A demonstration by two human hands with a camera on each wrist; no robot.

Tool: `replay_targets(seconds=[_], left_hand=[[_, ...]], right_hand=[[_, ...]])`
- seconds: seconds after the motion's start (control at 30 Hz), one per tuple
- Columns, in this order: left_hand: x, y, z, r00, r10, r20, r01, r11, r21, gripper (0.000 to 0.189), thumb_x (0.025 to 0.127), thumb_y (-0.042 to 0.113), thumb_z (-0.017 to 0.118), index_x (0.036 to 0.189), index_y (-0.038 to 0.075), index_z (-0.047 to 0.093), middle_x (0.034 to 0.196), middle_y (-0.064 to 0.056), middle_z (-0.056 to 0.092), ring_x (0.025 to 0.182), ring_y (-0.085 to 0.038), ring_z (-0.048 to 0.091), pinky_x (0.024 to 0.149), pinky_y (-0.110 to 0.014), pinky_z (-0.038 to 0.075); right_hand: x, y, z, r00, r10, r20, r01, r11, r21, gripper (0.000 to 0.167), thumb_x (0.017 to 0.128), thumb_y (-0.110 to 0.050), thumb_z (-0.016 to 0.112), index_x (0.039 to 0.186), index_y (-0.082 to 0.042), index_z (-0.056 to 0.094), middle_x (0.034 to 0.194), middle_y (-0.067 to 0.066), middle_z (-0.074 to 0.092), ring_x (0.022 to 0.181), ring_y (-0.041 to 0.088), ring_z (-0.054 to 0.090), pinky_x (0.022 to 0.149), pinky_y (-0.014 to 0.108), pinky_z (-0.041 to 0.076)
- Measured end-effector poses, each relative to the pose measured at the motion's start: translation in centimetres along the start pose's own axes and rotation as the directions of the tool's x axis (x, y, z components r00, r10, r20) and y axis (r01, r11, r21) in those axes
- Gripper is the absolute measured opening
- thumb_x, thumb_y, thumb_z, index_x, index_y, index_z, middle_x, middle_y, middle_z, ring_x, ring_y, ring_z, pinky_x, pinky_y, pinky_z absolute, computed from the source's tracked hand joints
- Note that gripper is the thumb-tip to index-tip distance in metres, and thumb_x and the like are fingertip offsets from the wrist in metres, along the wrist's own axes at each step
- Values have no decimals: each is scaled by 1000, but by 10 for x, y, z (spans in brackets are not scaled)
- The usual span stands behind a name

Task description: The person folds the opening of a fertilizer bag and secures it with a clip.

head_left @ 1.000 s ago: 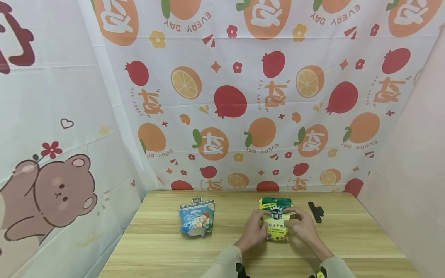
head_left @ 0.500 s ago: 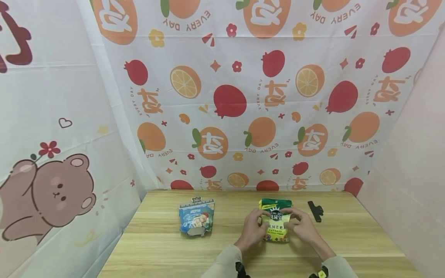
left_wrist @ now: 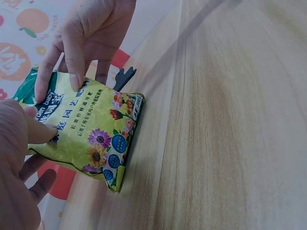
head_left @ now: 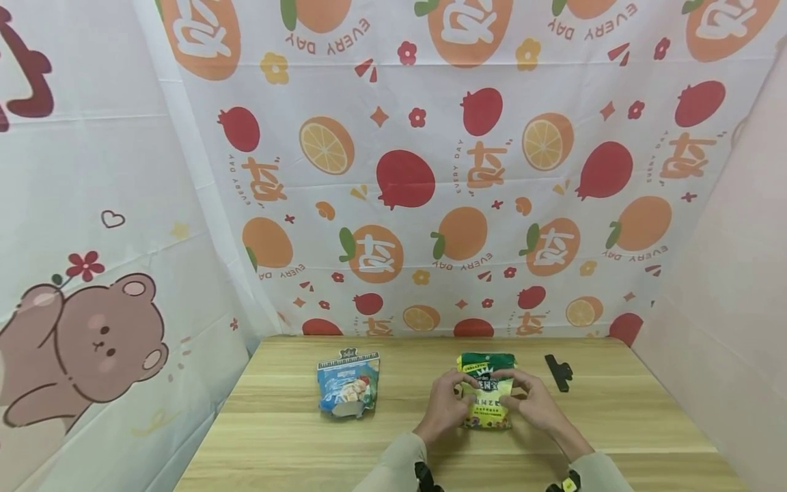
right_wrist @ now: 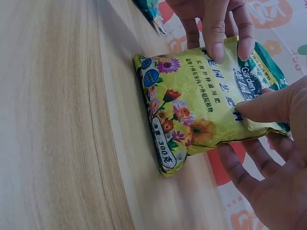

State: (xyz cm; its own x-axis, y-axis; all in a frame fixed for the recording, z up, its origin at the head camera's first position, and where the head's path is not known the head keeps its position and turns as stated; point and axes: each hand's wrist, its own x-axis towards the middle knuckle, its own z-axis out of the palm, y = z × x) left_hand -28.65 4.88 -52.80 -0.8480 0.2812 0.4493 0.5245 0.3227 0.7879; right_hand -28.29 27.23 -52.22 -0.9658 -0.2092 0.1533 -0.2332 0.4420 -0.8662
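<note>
A yellow fertilizer bag [head_left: 488, 412] with a green top and printed flowers stands on the table between both hands. My left hand [head_left: 444, 408] grips its left side, thumb on the printed front. On the opposite side my right hand [head_left: 536, 404] holds it the same way, with its thumb [right_wrist: 266, 108] pressing the front and other fingers reaching behind. Both index fingers arch over the upper front, near the dark logo [right_wrist: 248, 81]. Its bottom edge, marked 300, meets the wood in the right wrist view.
A black clip [head_left: 558, 374] lies right of the bag. To the left stands a blue food bag [head_left: 346, 391] with a patterned clip [head_left: 348, 360] across its top. The wooden table [head_left: 295, 444] ends at a fruit-print cloth [head_left: 406, 260] behind.
The right index finger has slid slightly left across the front of the fertilizer bag. The bag's top sits a touch lower in the head view. Both hands keep hold of its sides.
</note>
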Motion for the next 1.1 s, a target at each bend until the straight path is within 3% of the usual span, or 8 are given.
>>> replay_targets(seconds=[0.17,0.27,0.4,0.53,0.83,0.93,1.1], left_hand=[[0,0,-1,1000,-19,-7,18,999,-37,19,84,-6,73,96,8,75,106,-8,74,101,-17,67,74,-15,54],[0,0,-1,1000,-21,-11,20,999,-42,18,84,-7,73,96,7,75,105,-8,74,102,-16,68,76,-16,55],[0,0,-1,1000,-29,-12,28,999,-42,18,83,-7,73,94,7,75,104,-7,74,101,-16,68,77,-16,55],[-1,0,0,999,-37,-3,36,998,-53,22,82,-9,73,96,8,74,106,-7,74,104,-17,68,76,-16,55],[-3,1,1,1000,-10,-1,9,999,-50,31,82,-9,72,106,10,73,112,-6,75,109,-22,68,80,-21,56],[-3,2,3,1000,-14,-2,14,999,-40,34,81,-8,73,109,11,72,113,-5,75,107,-20,67,81,-23,55],[-4,5,3,999,-36,-4,36,999,-30,38,80,-7,74,113,13,72,115,-3,75,106,-15,65,83,-24,54]], right_hand=[[1,-2,0,1000,-14,10,14,1000,1,45,87,-7,74,131,-14,65,141,17,59,113,23,61,87,33,52],[2,-2,0,999,-32,24,32,999,5,46,86,-6,74,131,-14,65,144,19,57,121,31,59,90,35,53],[3,-1,0,997,-51,54,50,999,15,47,86,-5,73,132,-13,64,148,22,53,130,44,53,94,45,55],[3,-1,0,998,-47,51,46,999,26,46,86,-4,73,130,-10,65,147,24,53,132,48,52,98,57,53],[2,-2,2,999,-32,20,32,999,12,42,85,-8,76,126,-12,69,141,16,61,133,42,53,106,68,44],[0,-2,1,999,-30,30,30,999,12,43,85,-10,76,127,-12,68,142,17,61,132,38,54,105,64,46],[-1,-4,-1,998,-37,56,35,999,31,44,86,-13,76,129,-10,67,144,18,58,124,14,57,100,50,51]])
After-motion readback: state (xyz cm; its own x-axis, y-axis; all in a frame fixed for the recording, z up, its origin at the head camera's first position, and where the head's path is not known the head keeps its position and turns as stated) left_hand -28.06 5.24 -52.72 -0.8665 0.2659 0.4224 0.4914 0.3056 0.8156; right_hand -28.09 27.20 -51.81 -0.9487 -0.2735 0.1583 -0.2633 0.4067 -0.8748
